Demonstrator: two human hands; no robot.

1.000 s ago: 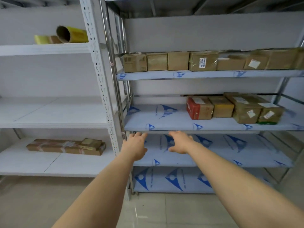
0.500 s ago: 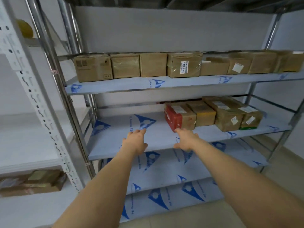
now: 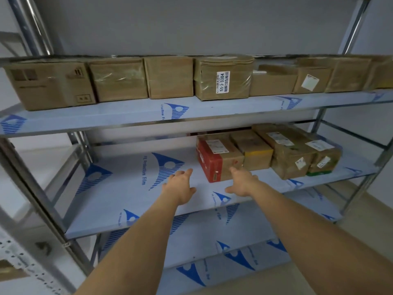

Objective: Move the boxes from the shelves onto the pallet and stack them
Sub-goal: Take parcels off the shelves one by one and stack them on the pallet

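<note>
A metal rack holds cardboard boxes on two levels. On the middle shelf (image 3: pixel 131 188) stands a box with a red side (image 3: pixel 214 160), leftmost of a short row with a yellow-fronted box (image 3: pixel 255 153) and taped boxes (image 3: pixel 295 154) to its right. My left hand (image 3: pixel 179 185) stretches out open over the bare shelf, just left of the red box. My right hand (image 3: pixel 241 182) reaches open to the red box's front lower corner, fingertips at or near it. Neither hand holds anything. The upper shelf (image 3: pixel 136 114) carries a row of several brown boxes (image 3: pixel 170 76). No pallet is in view.
Steel uprights (image 3: pixel 32 26) frame the rack at left and right. Lower shelves (image 3: pixel 212 237) under blue-printed protective film lie below my arms. A white perforated rack post (image 3: pixel 21 265) stands at lower left. Tiled floor (image 3: pixel 361 209) shows at the right.
The view has closed in on the rack and swung right. Both hands have risen from below the middle shelf's edge to over it, and the right hand has arrived at the red box.
</note>
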